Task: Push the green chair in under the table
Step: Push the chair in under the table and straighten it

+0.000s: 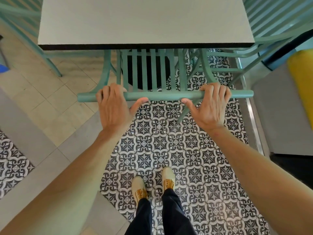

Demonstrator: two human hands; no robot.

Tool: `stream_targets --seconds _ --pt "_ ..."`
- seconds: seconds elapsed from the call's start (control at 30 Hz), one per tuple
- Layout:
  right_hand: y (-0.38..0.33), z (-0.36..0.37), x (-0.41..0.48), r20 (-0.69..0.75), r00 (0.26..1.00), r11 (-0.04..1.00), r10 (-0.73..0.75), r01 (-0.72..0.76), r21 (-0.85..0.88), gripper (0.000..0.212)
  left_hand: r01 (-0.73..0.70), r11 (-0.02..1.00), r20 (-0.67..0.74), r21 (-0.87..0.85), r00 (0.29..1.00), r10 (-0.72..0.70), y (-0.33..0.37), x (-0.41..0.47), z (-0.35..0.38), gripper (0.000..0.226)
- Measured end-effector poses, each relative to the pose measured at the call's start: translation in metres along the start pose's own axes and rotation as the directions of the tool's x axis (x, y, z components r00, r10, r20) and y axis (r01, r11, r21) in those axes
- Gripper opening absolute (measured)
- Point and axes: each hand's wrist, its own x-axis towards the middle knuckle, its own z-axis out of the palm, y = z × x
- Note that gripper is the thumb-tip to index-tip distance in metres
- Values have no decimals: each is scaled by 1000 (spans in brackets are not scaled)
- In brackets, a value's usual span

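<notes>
A green chair (162,96) with a slatted back stands right in front of me, its top rail running across the middle of the view. Its seat is hidden under the white-topped table (145,22), whose dark front edge lies just beyond the rail. My left hand (115,106) wraps the rail near its left end, fingers over the top and thumb beneath. My right hand (210,104) holds the rail the same way near its right end.
More green chairs stand at the far left (25,17) and far right (271,22) of the table. A yellow object (301,78) sits on a grey unit at the right. A grey ledge (20,122) lies to my left. My feet (152,185) stand on patterned floor tiles.
</notes>
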Motion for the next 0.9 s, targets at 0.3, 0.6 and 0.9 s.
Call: stream_targets --seconds 0.3,0.6,0.9 --pt "-29 1 -24 -26 1000 1000 3 -3 12 73 8 1000 -8 -12 1000 -8 -24 -22 -17 70" --pt "-48 -10 -41 -13 1000 999 19 -18 38 75 17 1000 9 -1 1000 -17 -41 -35 -24 72" --pt "-47 -8 -33 -12 999 997 42 -41 60 73 -8 1000 -1 -8 1000 8 -38 -24 -23 73"
